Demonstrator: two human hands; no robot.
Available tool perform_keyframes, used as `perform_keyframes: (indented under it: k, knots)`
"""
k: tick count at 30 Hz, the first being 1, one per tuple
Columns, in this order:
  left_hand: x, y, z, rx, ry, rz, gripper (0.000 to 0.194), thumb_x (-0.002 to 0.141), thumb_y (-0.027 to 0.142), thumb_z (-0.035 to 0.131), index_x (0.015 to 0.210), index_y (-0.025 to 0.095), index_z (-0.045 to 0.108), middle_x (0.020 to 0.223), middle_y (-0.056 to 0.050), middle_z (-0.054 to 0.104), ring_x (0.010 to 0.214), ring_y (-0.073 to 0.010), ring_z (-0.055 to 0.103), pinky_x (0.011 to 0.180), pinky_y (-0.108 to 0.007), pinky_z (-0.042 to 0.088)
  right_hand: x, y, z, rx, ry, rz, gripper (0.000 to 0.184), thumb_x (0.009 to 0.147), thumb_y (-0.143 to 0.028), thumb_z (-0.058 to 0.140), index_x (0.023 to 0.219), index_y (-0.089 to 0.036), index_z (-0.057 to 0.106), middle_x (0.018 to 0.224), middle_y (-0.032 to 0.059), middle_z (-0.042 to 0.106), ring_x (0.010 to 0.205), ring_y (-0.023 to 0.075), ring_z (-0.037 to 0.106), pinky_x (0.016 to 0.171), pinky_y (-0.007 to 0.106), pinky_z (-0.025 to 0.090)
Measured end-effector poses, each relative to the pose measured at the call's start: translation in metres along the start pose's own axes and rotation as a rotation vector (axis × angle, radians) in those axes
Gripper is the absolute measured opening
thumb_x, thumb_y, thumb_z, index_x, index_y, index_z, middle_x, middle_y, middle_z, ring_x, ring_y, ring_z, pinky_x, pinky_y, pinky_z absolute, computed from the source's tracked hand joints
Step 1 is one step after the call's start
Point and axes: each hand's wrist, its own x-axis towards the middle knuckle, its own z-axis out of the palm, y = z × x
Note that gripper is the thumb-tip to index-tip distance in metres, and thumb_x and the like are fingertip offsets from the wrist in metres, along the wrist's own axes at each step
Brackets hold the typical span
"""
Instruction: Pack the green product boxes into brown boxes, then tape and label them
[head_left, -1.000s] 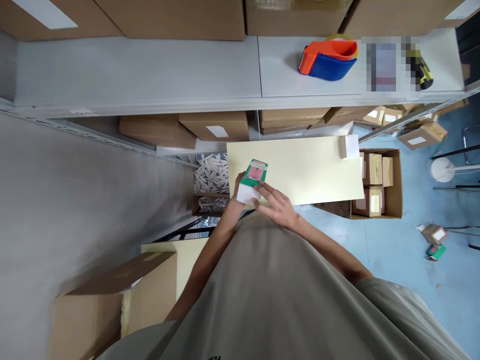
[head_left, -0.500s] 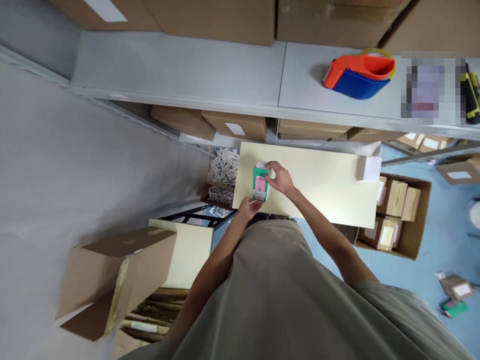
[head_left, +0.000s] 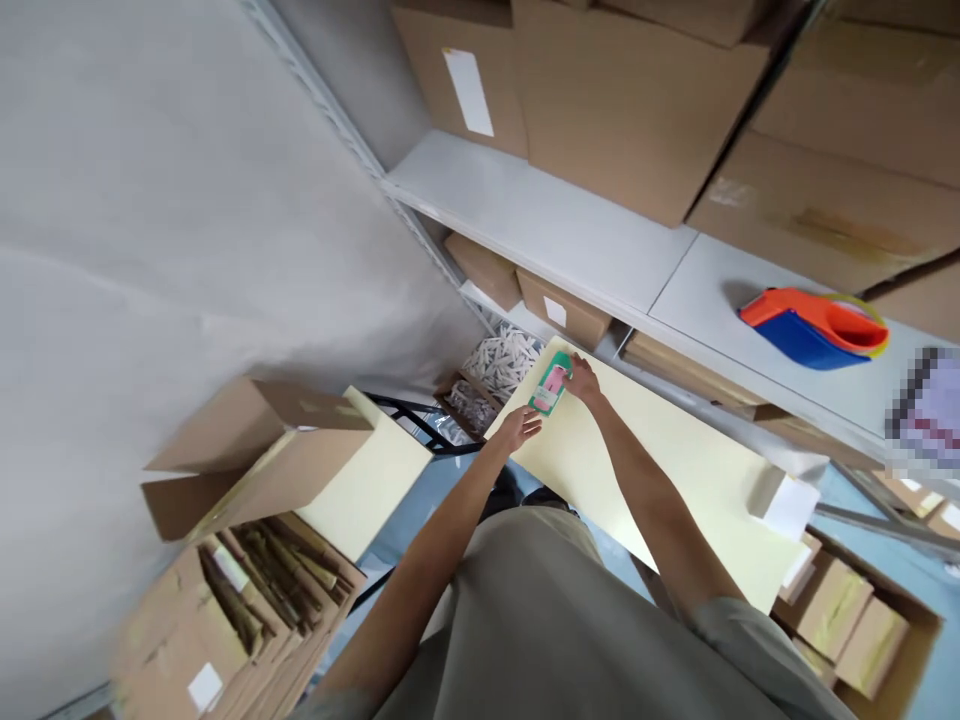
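A small green carton [head_left: 548,398] with a pink picture on its front is at the far left end of the pale yellow table [head_left: 660,450]. My right hand [head_left: 583,381] is on the carton's upper right edge, thumb and fingers curled about it. Just below the carton's lower end is my left hand [head_left: 519,428], its fingers stretched out and slightly apart. Whether the left fingertips touch the carton is hard to tell.
A white box [head_left: 786,505] stands at the table's right end, by a large carton of brown boxes [head_left: 870,640]. Shelving behind holds an orange and blue tape dispenser [head_left: 814,325]. White shredded filler [head_left: 504,362] lies beyond the table's left end. An open cardboard box [head_left: 255,450] is at left.
My view has turned, so the table now slants down to the right. The carton's top, open and white before, now shows a green end. My left fingers have straightened.
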Motion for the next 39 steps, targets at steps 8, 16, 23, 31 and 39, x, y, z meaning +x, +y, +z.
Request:
perform_keyframes:
  k: [8,16,23,31,39]
  knots:
    - [-0.057,0.002,-0.08,-0.185,0.006,0.149,0.014,0.09,0.027,0.078,0.101,0.019,0.078,0.124,-0.016,0.083,0.107,-0.0248,0.078,0.109,-0.037,0.059,-0.074,-0.049,0.077,0.285,0.115,-0.144,0.083,0.101,-0.044,0.059,0.17,0.001,0.047,0.185,0.0274,0.035,0.176,0.0411,0.028,0.141,0.059,0.032]
    - [-0.121,-0.004,-0.224,-0.534,0.046,0.293,0.008,0.086,0.022,0.073,0.093,0.02,0.076,0.11,-0.01,0.085,0.102,-0.0222,0.079,0.104,-0.034,0.059,-0.162,-0.193,0.143,0.457,0.011,-0.609,0.085,0.107,-0.068,0.056,0.169,-0.01,0.053,0.18,0.0227,0.046,0.172,0.0349,0.039,0.142,0.057,0.033]
    - [-0.183,-0.068,-0.406,-0.865,0.243,0.43,0.012,0.088,0.011,0.071,0.097,0.018,0.076,0.107,-0.01,0.082,0.096,-0.0205,0.079,0.097,-0.032,0.061,-0.243,-0.333,0.2,0.424,-0.251,-0.803,0.076,0.109,-0.063,0.061,0.17,-0.018,0.054,0.18,0.017,0.048,0.171,0.032,0.043,0.143,0.054,0.034]
    - [-0.239,-0.178,-0.594,-1.231,0.741,0.535,0.007,0.096,0.025,0.074,0.095,0.022,0.068,0.106,-0.009,0.077,0.098,-0.018,0.076,0.092,-0.029,0.062,-0.34,-0.457,0.327,0.262,-0.674,-0.828,0.064,0.107,-0.057,0.067,0.162,-0.024,0.063,0.169,0.0131,0.063,0.157,0.0287,0.062,0.131,0.047,0.052]
    - [-0.256,-0.224,-0.637,-1.304,0.931,0.558,0.013,0.084,0.022,0.078,0.086,0.022,0.065,0.084,-0.002,0.071,0.084,-0.0154,0.071,0.078,-0.024,0.059,-0.399,-0.558,0.418,-0.096,-0.69,-0.852,0.046,0.106,-0.042,0.075,0.146,-0.02,0.068,0.137,0.0129,0.083,0.128,0.027,0.08,0.114,0.039,0.06]
